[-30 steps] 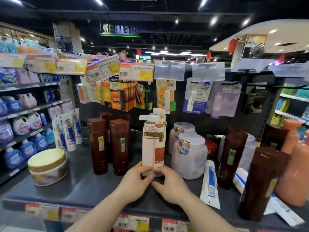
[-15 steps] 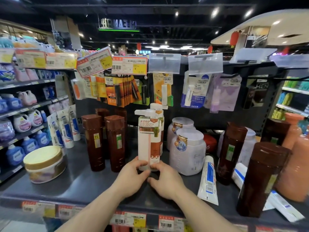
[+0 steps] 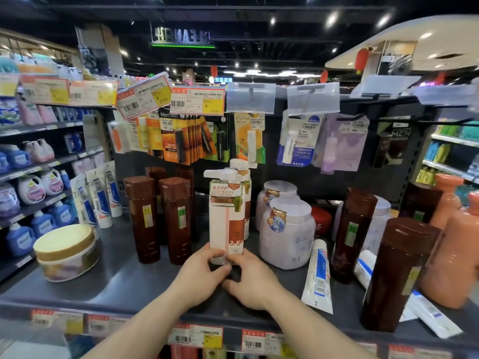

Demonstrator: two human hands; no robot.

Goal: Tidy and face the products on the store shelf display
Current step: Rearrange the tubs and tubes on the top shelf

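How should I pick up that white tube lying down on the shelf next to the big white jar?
Grip the white and blue tube around its middle, coming from above. It lies flat on the dark shelf, so its upper face is open, and its sides look reachable. It probably narrows toward the cap end by the big white jar, so the fuller middle likely gives fingers more to hold.

Bright ceiling spotlights (image 3: pixel 332 18); dark ceiling; soft blur, bowed edges.

Red lanterns (image 3: pixel 361 59) hang from ceiling; mirrored lit sign (image 3: pixel 180 35) overhead; ceiling spotlights (image 3: pixel 332 18) glow.
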